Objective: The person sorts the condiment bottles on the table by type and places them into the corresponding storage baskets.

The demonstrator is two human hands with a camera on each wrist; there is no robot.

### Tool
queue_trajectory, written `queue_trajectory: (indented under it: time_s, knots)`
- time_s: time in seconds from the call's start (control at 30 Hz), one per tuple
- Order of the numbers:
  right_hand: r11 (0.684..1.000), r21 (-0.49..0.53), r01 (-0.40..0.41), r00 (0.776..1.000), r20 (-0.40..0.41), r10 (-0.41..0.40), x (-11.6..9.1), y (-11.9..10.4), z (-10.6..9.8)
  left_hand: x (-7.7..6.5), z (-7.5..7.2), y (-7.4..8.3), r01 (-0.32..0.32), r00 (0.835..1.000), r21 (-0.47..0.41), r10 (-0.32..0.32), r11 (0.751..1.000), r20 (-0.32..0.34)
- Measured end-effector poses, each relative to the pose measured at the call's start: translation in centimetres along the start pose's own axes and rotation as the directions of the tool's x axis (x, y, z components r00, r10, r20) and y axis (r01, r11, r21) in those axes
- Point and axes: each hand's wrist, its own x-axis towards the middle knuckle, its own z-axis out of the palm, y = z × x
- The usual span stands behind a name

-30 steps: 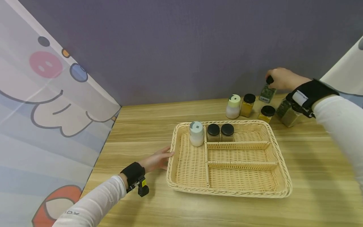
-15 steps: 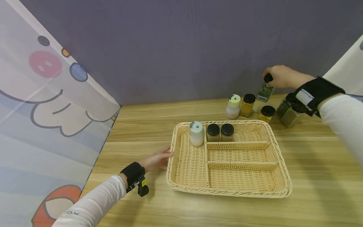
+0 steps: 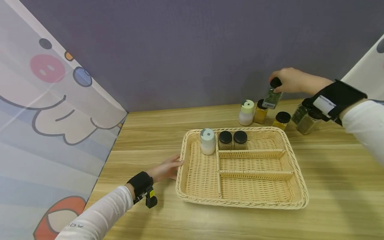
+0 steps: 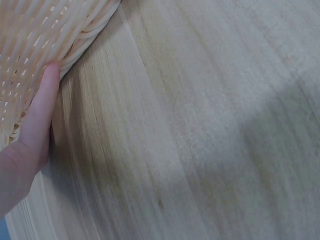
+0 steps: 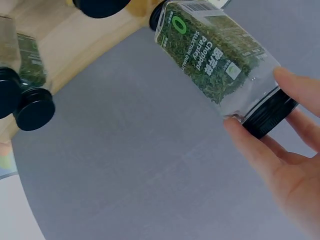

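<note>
My right hand holds a jar of chopped parsley by its black lid, thumb and fingers pinching either side. Slightly tilted, the jar is up off the table and overlaps a yellow-brown spice jar in the head view. Its printed label faces the right wrist camera, with green flakes behind clear walls. My left hand lies against the left side of a divided wicker basket. In the left wrist view one straight finger touches the woven wall; the other fingers are mostly hidden.
Inside the basket stand a white-capped shaker and two black-lidded jars. Behind it are a yellow-green-capped shaker and a short yellow jar. Two more jars stand under my right wrist. A grey wall backs the table.
My right hand has lifted the parsley jar off the table at the back and carried it left, toward the yellow-brown jar. The left hand and basket have stayed in place.
</note>
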Motion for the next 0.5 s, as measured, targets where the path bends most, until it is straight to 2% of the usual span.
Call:
queue_trajectory:
  time_s: [0.23, 0.5]
  knots:
    - [0.999, -0.004, 0.052, 0.999, -0.010, -0.052, -0.2, -1.4, 0.2, 0.1, -0.1, -0.1, -0.001, 1.000, 0.000, 0.001, 1.000, 0.002]
    - [0.997, 0.007, 0.074, 0.997, -0.008, -0.074, -0.4, -2.8, 0.2, -0.1, -0.1, -0.1, 0.006, 1.000, -0.001, -0.006, 1.000, 0.011]
